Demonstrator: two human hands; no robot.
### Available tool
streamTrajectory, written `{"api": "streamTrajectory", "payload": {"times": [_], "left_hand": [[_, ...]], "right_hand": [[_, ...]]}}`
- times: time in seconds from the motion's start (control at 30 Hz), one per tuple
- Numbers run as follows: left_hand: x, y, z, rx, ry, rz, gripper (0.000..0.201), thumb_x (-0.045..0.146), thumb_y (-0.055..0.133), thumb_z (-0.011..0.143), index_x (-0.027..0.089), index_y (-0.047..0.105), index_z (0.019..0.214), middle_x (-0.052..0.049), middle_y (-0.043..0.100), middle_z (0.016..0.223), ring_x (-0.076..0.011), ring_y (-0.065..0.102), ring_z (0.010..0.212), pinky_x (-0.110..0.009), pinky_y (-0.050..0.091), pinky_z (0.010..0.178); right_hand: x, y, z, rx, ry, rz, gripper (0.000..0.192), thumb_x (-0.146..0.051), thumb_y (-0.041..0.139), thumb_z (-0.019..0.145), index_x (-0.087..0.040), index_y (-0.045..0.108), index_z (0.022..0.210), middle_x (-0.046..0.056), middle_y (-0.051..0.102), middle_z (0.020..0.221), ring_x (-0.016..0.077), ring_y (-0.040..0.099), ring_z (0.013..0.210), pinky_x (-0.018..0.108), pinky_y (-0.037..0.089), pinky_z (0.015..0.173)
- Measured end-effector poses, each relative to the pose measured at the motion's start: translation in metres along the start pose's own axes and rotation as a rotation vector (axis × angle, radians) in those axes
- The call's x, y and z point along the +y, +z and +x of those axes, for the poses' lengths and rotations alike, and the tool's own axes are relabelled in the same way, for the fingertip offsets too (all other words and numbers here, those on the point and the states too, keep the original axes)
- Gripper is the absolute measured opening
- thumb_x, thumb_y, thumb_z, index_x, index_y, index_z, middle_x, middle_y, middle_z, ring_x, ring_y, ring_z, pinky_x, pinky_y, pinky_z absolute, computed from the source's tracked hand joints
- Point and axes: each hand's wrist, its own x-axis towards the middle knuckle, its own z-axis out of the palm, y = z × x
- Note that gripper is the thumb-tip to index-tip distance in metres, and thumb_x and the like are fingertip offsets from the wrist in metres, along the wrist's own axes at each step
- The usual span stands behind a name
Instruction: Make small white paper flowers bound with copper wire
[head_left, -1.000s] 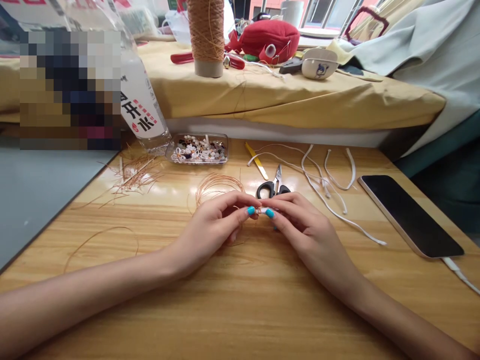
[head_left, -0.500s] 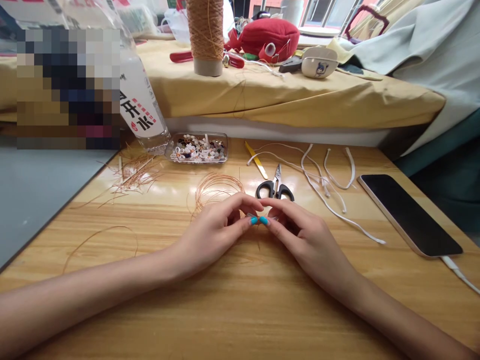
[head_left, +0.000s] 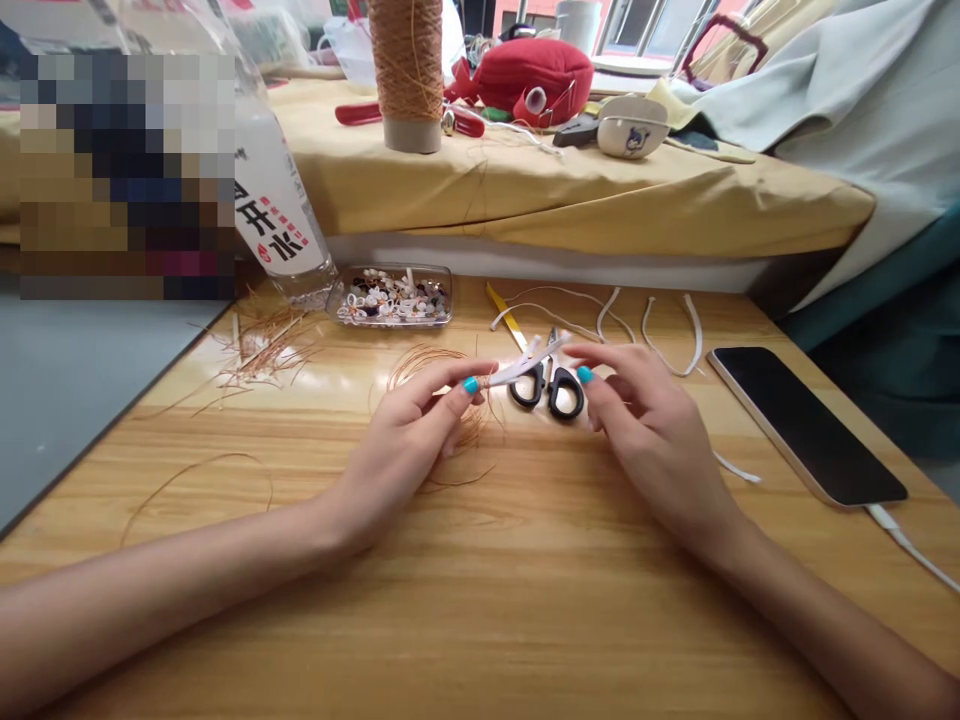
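- Left hand (head_left: 405,440): thumb & forefinger pinched shut on near end of white strip (head_left: 525,362); strip sticks out toward 2 o'clock, over scissors (head_left: 546,382).
- Right hand (head_left: 649,425): fingers loosely spread, holding nothing; forefinger tip just beside scissors' handle loops, at their 3 o'clock.
- Copper wire coil (head_left: 431,375): flat on table (head_left: 480,600), partly under left hand, at 9 o'clock from scissors.
- Bead tray (head_left: 391,296) at 11 o'clock from hands; bottle (head_left: 274,215) to its left; white cords (head_left: 660,330) at 1 o'clock; phone (head_left: 806,425) at 3 o'clock.
- Risk (judged): one-hand pinch on a thin strip looks weak; a slip would drop it among the cords, hard to pick out.
- Risk (judged): loose wire strands under left palm could snag fingers & drag coil.
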Motion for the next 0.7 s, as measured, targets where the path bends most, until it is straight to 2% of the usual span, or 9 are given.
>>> {"api": "streamTrajectory", "payload": {"times": [0.1, 0.17, 0.33, 0.4, 0.47, 0.57, 0.7], "left_hand": [[0.000, 0.001, 0.000, 0.005, 0.004, 0.037, 0.027, 0.030, 0.048, 0.076, 0.019, 0.058, 0.099, 0.002, 0.047, 0.054, -0.0076, 0.038, 0.047, -0.019, 0.028, 0.043], [0.001, 0.001, 0.000, 0.007, 0.002, 0.043, 0.027, 0.030, 0.048, 0.076, 0.020, 0.058, 0.099, 0.002, 0.047, 0.055, -0.0069, 0.037, 0.046, -0.019, 0.027, 0.042], [0.001, 0.000, 0.000, 0.014, -0.038, -0.013, 0.029, 0.032, 0.046, 0.077, 0.019, 0.056, 0.102, 0.004, 0.040, 0.050, -0.0056, 0.032, 0.042, -0.018, 0.024, 0.039], [0.000, -0.001, 0.000, 0.028, -0.054, -0.033, 0.031, 0.033, 0.046, 0.078, 0.018, 0.055, 0.103, 0.005, 0.036, 0.046, -0.0056, 0.031, 0.041, -0.018, 0.022, 0.038], [-0.001, -0.001, 0.001, 0.042, -0.061, -0.052, 0.033, 0.034, 0.045, 0.078, 0.018, 0.054, 0.105, 0.005, 0.034, 0.045, -0.0056, 0.030, 0.040, -0.018, 0.021, 0.038], [-0.003, -0.002, 0.002, 0.055, -0.065, -0.091, 0.034, 0.032, 0.046, 0.077, 0.018, 0.054, 0.107, 0.005, 0.036, 0.045, -0.0051, 0.030, 0.040, -0.018, 0.021, 0.038], [-0.007, -0.002, 0.004, 0.078, -0.068, -0.149, 0.034, 0.029, 0.049, 0.075, 0.018, 0.054, 0.107, 0.002, 0.047, 0.055, -0.0034, 0.030, 0.041, -0.017, 0.021, 0.037]], "right_hand": [[0.004, 0.001, 0.003, -0.136, -0.059, -0.190, 0.024, -0.026, 0.036, 0.083, -0.022, 0.056, 0.096, 0.004, 0.057, 0.088, 0.0162, 0.053, 0.077, 0.029, 0.040, 0.065], [0.003, 0.001, 0.002, -0.192, -0.083, -0.325, 0.023, -0.028, 0.036, 0.083, -0.021, 0.057, 0.087, 0.004, 0.056, 0.082, 0.0157, 0.053, 0.074, 0.026, 0.037, 0.060], [0.000, -0.003, 0.000, -0.203, -0.082, -0.514, 0.025, -0.032, 0.039, 0.080, -0.019, 0.053, 0.065, 0.003, 0.052, 0.074, 0.0139, 0.050, 0.065, 0.024, 0.032, 0.052], [0.000, -0.006, 0.002, -0.161, -0.062, -0.514, 0.019, -0.033, 0.043, 0.077, -0.019, 0.052, 0.068, 0.004, 0.053, 0.078, 0.0149, 0.050, 0.068, 0.024, 0.033, 0.052], [0.002, -0.009, 0.004, -0.147, -0.035, -0.488, 0.016, -0.034, 0.046, 0.075, -0.020, 0.052, 0.079, 0.004, 0.054, 0.082, 0.0154, 0.051, 0.069, 0.024, 0.033, 0.052], [0.005, -0.013, 0.006, -0.219, 0.002, -0.438, 0.023, -0.033, 0.048, 0.073, -0.022, 0.051, 0.093, 0.002, 0.057, 0.082, 0.0146, 0.052, 0.066, 0.023, 0.033, 0.050], [0.004, -0.020, 0.007, -0.346, 0.098, -0.324, 0.027, -0.030, 0.052, 0.068, -0.022, 0.055, 0.094, -0.002, 0.056, 0.062, 0.0110, 0.048, 0.051, 0.021, 0.030, 0.045]]}}
